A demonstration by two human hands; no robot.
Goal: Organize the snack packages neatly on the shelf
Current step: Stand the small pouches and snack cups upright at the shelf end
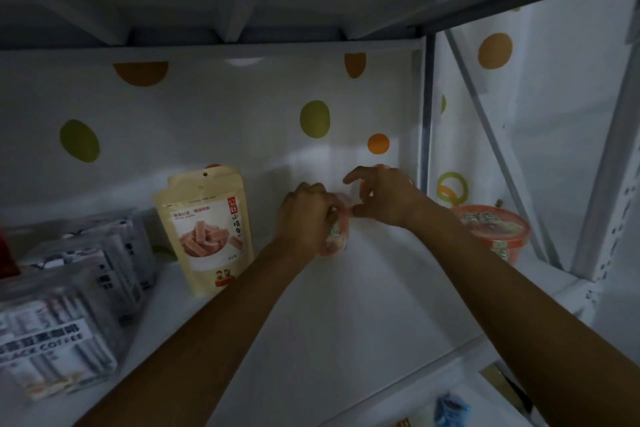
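Clamped on the pink snack pack (337, 239), the left grip (304, 215) reaches forward; right grip (388, 199) pinches its top, index raised.

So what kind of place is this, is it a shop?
Probably a pantry or small shop's stockroom, hard to say which. A white metal shelf holds a snack pouch, black coffee packs and a noodle bowl, and the left hand grips a pink package.

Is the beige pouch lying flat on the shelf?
No, the beige pouch stands upright on the shelf, its printed front facing the camera.
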